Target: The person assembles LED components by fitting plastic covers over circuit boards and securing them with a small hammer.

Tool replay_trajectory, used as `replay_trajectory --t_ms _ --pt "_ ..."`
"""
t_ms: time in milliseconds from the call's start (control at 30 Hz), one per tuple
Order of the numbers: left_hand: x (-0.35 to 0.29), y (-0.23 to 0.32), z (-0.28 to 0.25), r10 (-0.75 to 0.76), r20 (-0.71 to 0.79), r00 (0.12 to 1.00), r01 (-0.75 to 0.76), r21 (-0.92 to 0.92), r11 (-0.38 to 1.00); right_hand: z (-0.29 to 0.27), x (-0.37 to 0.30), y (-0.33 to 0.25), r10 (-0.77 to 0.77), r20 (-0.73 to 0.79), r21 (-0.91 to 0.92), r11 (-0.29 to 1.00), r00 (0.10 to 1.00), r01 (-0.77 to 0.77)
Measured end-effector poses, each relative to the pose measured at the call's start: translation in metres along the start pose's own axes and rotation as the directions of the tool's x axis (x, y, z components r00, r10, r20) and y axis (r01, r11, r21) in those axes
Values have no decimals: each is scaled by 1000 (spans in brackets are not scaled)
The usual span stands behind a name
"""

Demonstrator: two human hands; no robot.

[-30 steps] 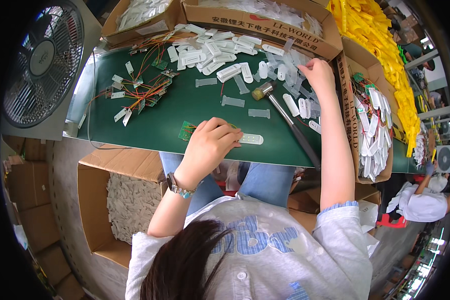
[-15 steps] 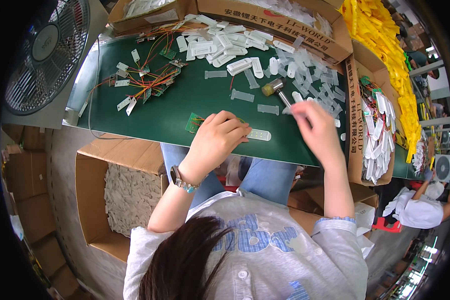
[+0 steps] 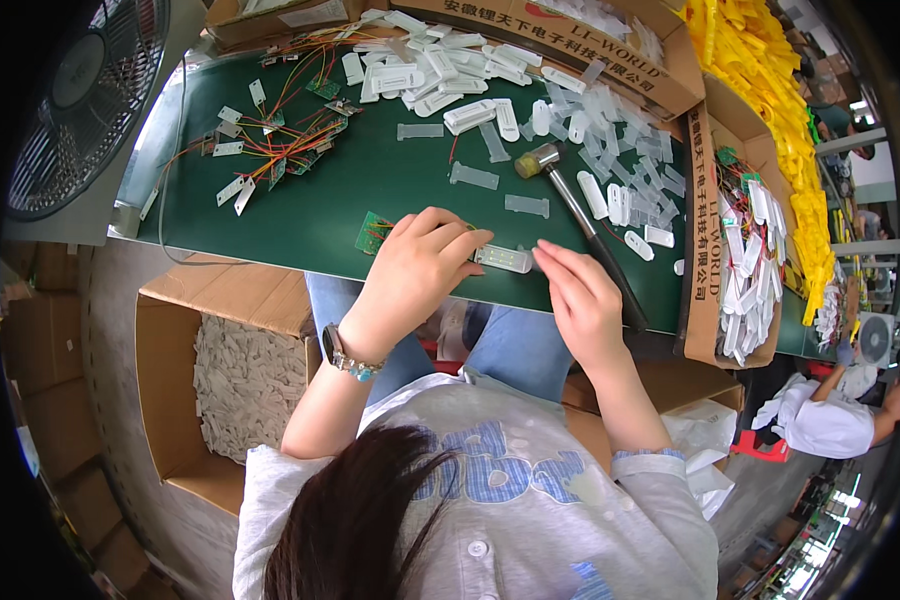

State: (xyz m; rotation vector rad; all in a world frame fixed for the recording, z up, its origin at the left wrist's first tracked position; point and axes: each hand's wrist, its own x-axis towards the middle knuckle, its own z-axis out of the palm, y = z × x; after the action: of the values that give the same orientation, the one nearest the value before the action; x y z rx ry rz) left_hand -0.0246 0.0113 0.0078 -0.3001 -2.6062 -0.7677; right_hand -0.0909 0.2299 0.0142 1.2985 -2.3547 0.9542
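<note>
My left hand [image 3: 418, 258] is closed on a slim white lamp casing with an LED board [image 3: 492, 256], low over the front of the green table. A green circuit board [image 3: 372, 232] with thin wires sticks out on the left side of this hand. Over the right end of the LED board lies a clear plastic cover [image 3: 516, 262]. The fingertips of my right hand [image 3: 585, 305] pinch the cover's outer end. A hammer [image 3: 582, 212] with a yellowish head and black grip lies just beyond my right hand.
White casings [image 3: 440, 72] lie heaped at the back, with clear covers [image 3: 620, 140] scattered right of them. Wired circuit boards [image 3: 290, 135] spread at left. Cardboard boxes [image 3: 705, 230] edge the table; a fan [image 3: 85, 100] stands left. Another person [image 3: 820, 415] sits far right.
My right hand has come down and left, from beside the hammer to the casing's end. A clear cover now lies over the LED board. My left hand keeps its hold.
</note>
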Motion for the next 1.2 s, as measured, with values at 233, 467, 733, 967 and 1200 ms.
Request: replay_trajectory --t_ms 233,467,733,967,1200 --pt "-1 -1 2 -9 -11 1000 9 -24 1000 -1 7 5 15 80 -1 1000 997 -15" --pt "-1 0 3 -10 0 1000 10 -9 1000 -6 -3 14 32 93 -120 993 995 -21" --pt "-1 -1 2 -10 -1 1000 10 -11 1000 -5 -18 11 0 -11 -172 985 1000 -2" --pt "-1 -1 1 -35 10 999 35 -14 999 -10 -17 13 2 47 -141 990 999 5" --pt "-1 -2 2 -36 3 999 36 -39 999 -2 3 2 15 -2 33 999 1000 -15"
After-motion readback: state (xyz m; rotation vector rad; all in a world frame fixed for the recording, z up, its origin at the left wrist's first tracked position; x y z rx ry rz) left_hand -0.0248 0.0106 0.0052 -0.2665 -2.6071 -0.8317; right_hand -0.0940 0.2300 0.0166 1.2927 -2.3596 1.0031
